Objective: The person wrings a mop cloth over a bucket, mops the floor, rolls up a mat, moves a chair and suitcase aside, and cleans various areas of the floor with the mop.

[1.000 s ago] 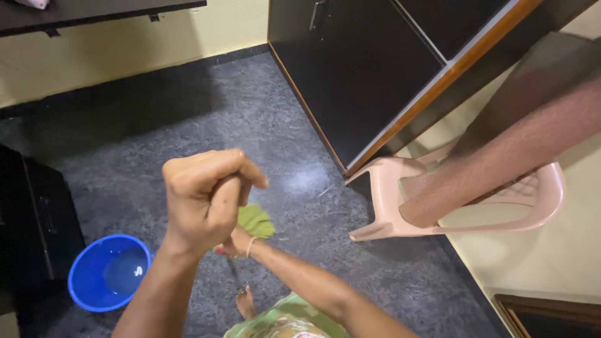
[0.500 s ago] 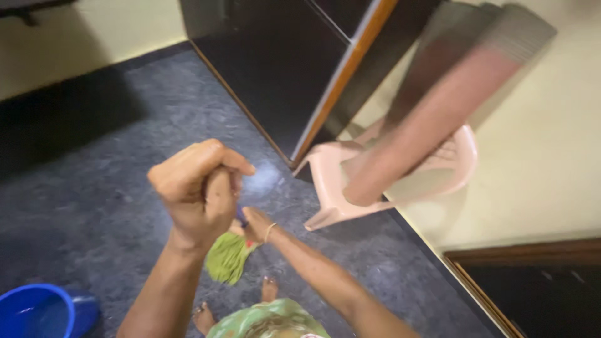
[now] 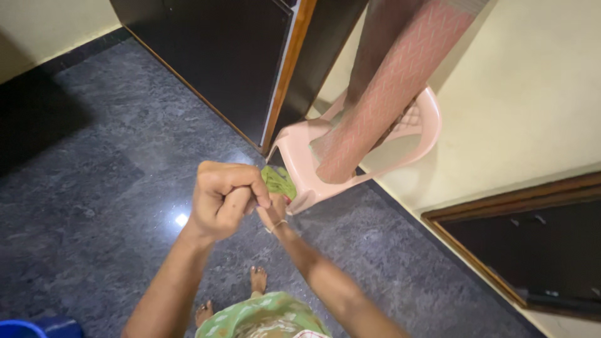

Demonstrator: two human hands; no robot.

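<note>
My left hand [image 3: 222,199] is closed in a fist around the top of a thin mop handle, held high and close to the camera. My right hand [image 3: 273,211], with a bangle at the wrist, grips the same handle lower down, just beyond the left fist. The green mop head [image 3: 278,181] lies on the dark speckled floor [image 3: 100,188], right against the front leg of a pink plastic chair [image 3: 300,169]. Most of the handle is hidden behind my hands. My bare feet [image 3: 258,278] show below.
A rolled pinkish mat [image 3: 388,87] leans on the pink chair. A black cabinet with a wooden edge [image 3: 213,56] stands behind. A dark wooden door [image 3: 532,244] is at the right, a cream wall above it. A blue basin's rim [image 3: 25,327] shows at bottom left.
The view has swung right; the blue basin slid nearly out of sight. The green mop head moved from near my feet forward to the pink chair's leg. Both hands stay on the handle.
</note>
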